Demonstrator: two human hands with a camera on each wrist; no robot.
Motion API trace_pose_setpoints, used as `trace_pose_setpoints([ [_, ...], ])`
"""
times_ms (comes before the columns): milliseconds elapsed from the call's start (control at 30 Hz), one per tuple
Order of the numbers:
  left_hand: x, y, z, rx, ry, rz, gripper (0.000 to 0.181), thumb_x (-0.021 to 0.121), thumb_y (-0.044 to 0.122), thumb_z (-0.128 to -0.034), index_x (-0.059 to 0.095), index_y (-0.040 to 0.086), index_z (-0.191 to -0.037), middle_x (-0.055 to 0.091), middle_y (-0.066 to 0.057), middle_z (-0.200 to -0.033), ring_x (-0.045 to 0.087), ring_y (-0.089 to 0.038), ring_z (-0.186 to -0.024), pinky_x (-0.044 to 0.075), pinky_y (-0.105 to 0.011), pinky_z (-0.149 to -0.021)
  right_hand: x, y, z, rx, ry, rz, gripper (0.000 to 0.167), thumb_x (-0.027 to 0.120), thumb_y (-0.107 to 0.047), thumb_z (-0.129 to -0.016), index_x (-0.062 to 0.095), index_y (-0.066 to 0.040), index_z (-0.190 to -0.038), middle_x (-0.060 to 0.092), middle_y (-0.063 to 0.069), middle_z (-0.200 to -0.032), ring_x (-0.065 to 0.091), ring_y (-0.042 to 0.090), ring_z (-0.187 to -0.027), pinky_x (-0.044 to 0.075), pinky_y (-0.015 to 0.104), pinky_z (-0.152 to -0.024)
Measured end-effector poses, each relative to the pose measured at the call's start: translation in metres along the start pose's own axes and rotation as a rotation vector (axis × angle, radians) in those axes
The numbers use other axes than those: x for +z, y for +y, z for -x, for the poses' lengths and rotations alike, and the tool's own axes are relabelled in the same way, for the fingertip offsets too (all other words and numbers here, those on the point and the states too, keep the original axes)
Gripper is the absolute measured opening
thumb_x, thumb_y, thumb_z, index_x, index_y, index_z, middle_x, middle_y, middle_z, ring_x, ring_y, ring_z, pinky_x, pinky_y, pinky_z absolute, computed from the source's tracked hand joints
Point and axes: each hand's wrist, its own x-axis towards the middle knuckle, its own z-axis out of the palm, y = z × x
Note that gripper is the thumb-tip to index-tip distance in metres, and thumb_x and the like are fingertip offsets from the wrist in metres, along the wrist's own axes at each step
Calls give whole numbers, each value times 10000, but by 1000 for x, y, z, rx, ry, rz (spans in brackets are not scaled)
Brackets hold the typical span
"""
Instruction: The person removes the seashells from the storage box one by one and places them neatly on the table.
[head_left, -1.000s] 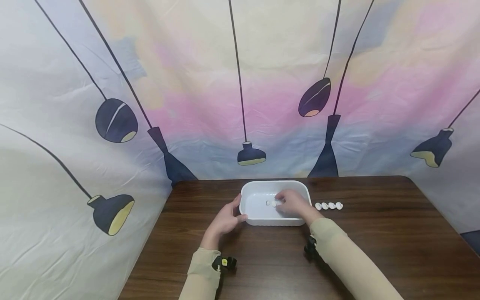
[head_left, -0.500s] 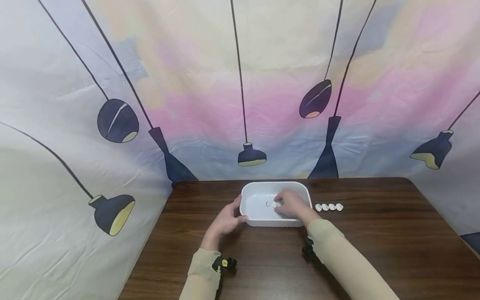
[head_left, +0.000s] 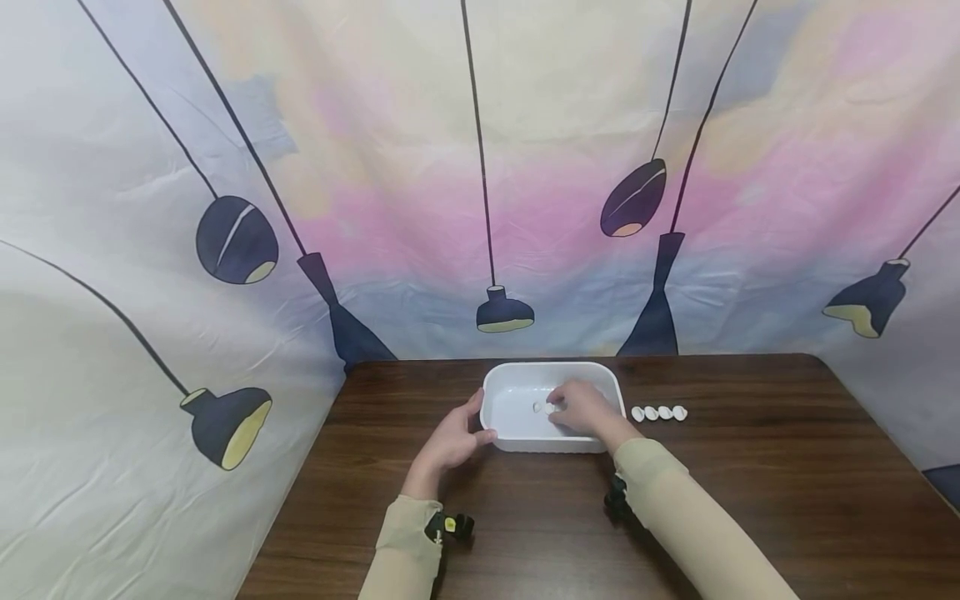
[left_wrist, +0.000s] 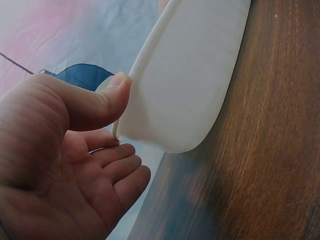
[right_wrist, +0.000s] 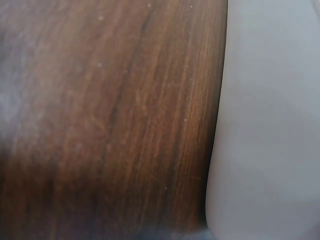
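A white rectangular tray (head_left: 513, 425) stands near the table's back edge. My left hand (head_left: 452, 437) grips its left end; in the left wrist view the thumb of that hand (left_wrist: 65, 145) presses the rim of the tray (left_wrist: 185, 75), with the fingers on the other side. Inside the tray, my right hand (head_left: 583, 407) has its thumb and fingertips around a small white piece (head_left: 550, 408). Another small white piece (head_left: 536, 407) lies just left of it on the tray floor. The right wrist view shows only the tray's outer wall (right_wrist: 270, 125) and wood, no hand.
Several small white shell-like pieces (head_left: 658, 413) stand in a row on the brown wooden table (head_left: 757, 467), just right of the tray. Behind the table hangs a cloth (head_left: 405, 283) printed with dark lamps.
The right forearm has shifted slightly left, while the right fingers stay at the same small piece. The left hand keeps its grip on the tray.
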Motion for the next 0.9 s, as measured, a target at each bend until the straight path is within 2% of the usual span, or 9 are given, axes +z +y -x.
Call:
trace_pose_setpoints([
  [900,0,0,0,12,-1,-7,835,761,108,-975,302,-6,-1664,278,-157,-1735,253,-359,-1606,205,-587,-1287,1,-2,-2,6,4,-27,267,849,-133,-897,816,-59,-1151,781,56,-1099,699,277,-1108,539,472,-1046],
])
